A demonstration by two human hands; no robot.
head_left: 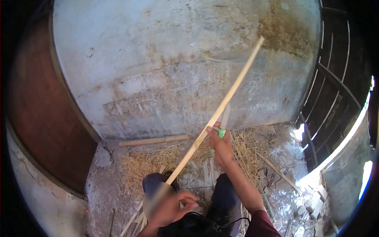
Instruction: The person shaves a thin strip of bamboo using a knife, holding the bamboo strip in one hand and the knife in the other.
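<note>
A long pale bamboo strip (233, 91) rises at a slant from my lap toward the wall. My right hand (222, 147) is closed around the green handle of a knife (222, 133), whose blade points up beside the strip. Fingers of that hand also touch the strip near its middle. At the strip's lower end is my left hand (167, 210), with its fingers curled in. A blurred patch hides part of that hand and the strip there, so the exact grip is unclear. My dark-trousered knees are bent on either side of the strip's lower part.
Straw-like shavings (144, 164) cover the floor ahead. A bamboo pole (154, 140) lies along the foot of the stained wall (177, 87). A brown door (47, 98) is at left; dark slats (335, 79) and rubble (316, 203) are at right.
</note>
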